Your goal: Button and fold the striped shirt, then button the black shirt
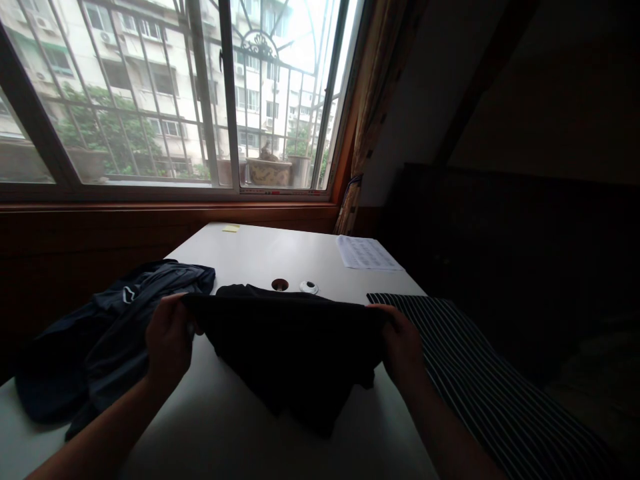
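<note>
A black piece of clothing [295,347] is stretched taut between my two hands above the white table; its exact kind does not show. My left hand [170,337] is closed on its upper left corner. At the opposite corner, my right hand [400,340] grips the same cloth. The upper edge runs nearly straight from hand to hand, while the lower part hangs in an uneven point. Dark grey and navy clothing [135,320] lies crumpled beside my left hand. To the right of my right hand lies a black cloth with white stripes [460,340].
The white table [280,250] reaches to the wall below a barred window [200,100]. Printed papers [369,252] lie at its far right, a yellow sticky note [231,228] at the far left. Behind the cloth are a round cable hole [280,285] and its white cover [309,287].
</note>
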Motion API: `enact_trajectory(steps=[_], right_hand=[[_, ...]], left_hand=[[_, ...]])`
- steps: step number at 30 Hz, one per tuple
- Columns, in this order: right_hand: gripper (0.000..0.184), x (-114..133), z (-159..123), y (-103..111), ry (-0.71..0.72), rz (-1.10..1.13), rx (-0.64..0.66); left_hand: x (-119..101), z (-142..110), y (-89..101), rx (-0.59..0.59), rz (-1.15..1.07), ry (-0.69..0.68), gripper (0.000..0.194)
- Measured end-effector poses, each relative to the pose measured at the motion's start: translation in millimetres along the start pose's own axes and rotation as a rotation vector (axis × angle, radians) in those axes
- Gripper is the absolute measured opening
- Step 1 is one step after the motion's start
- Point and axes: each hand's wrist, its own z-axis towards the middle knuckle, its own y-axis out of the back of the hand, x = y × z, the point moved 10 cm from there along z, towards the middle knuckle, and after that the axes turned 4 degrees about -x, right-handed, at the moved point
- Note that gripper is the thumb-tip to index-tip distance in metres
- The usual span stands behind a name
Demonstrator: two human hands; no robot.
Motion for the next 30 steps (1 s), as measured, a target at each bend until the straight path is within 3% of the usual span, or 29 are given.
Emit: enact_trajectory(steps=[3,6,9,11,13,16,19,21,25,30], right_hand=[[0.020,5,4,25,0.025,0.037,-0.189],[0.023,-3,6,37,-0.038,0.111,-0.268],[0.029,-6,10,32,-0.018,0.015,-0.217],[0.032,-8,14,26,0.017,-0.067,-0.158],[0.033,-14,18,23,0.039,-0.104,-0.139],[0.031,-29,25,26,0.033,-0.095,-0.167],[0.030,-47,30,32,-0.011,-0.058,-0.205],[0.031,-56,31,34,-0.052,-0.025,-0.218],[0.034,-63,30,30,-0.106,0.011,-0.181],[0.033,-60,28,25,-0.137,0.054,-0.137]], left_hand=[[4,7,4.7,-0.055,-0.065,0.087,0.015],[10,12,2.0,-0.029,-0.045,0.120,0.021],[18,7,-16.3,0.114,0.012,0.133,0.031],[21,-6,-39.9,0.292,-0.044,0.131,0.042],[15,-25,-65.1,0.504,-0.118,0.057,0.052],[-6,-61,-91.1,0.793,0.004,-0.257,0.065],[-24,-101,-104.6,1.032,0.226,-0.621,0.067],[-30,-120,-108.8,1.159,0.312,-0.760,0.061],[-32,-135,-113.3,1.266,0.386,-0.801,0.051],[-22,-135,-113.9,1.317,0.363,-0.688,0.058]])
